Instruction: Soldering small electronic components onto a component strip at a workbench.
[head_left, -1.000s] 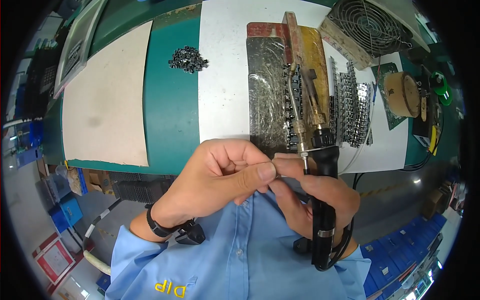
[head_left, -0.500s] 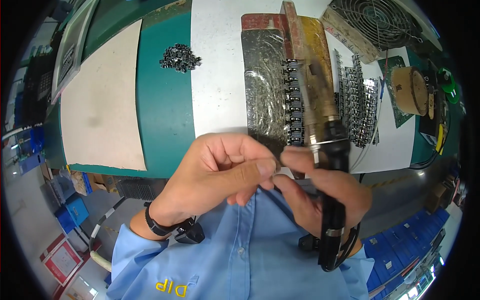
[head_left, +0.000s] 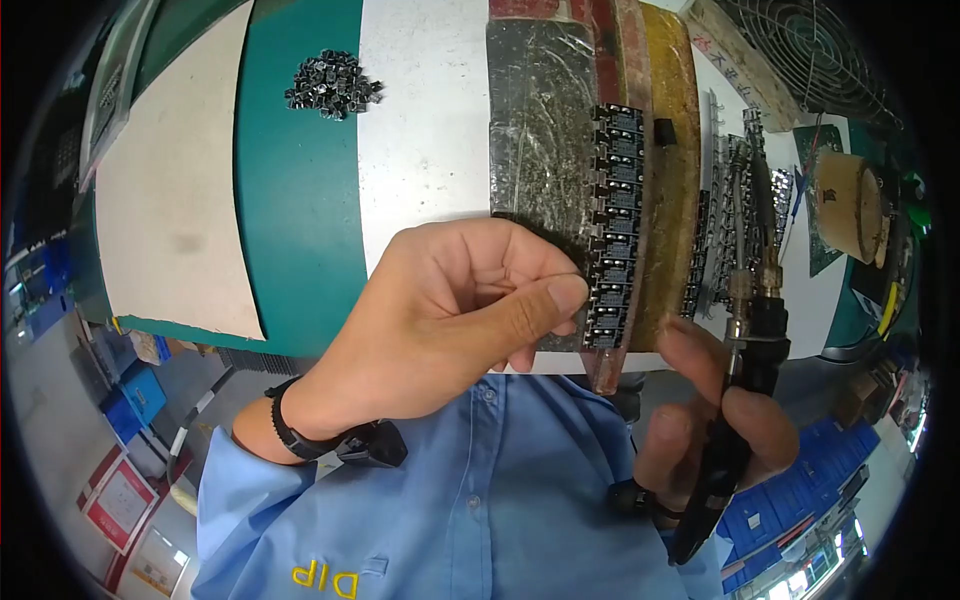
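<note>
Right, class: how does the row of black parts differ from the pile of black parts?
The row is lined up straight; the pile is a loose heap. The row sits on the fixture, the pile on the green mat. The row is close to the left hand; the pile lies farther off. Both contain small, dark, partly shiny pieces.

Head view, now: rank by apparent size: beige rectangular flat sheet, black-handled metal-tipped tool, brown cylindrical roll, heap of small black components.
1. Beige sheet
2. Black-handled tool
3. Brown roll and black component heap: too alike to rank.
</note>
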